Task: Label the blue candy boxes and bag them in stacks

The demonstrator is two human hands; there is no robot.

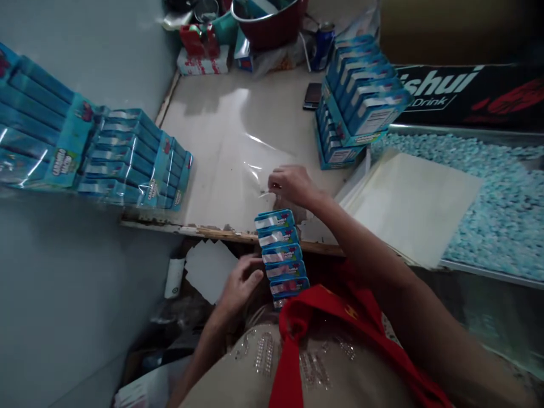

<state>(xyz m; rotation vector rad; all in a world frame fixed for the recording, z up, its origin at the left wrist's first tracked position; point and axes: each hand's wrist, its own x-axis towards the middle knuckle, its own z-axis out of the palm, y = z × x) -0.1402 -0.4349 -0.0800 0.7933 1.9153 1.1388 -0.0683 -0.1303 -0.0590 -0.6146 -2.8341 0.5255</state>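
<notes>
A row of small blue boxes [283, 255] extends from the table's front edge toward my body, their printed ends facing up. My left hand [244, 283] is at the row's left side, thumb and fingers apart, with nothing visible in it. Above the row's far end, over the table [212, 153], my right hand [293, 184] has its fingers curled together; what they pinch is too small to make out. Clear plastic film [261, 156] shines on the tabletop beside it.
Wrapped packs of blue boxes [123, 156] stand at the left, and more packs [357, 96] are stacked at the back right. Paper sheets [419, 204] lie beside a tray of blue pieces [505, 209]. A red pot [270, 25] stands at the back.
</notes>
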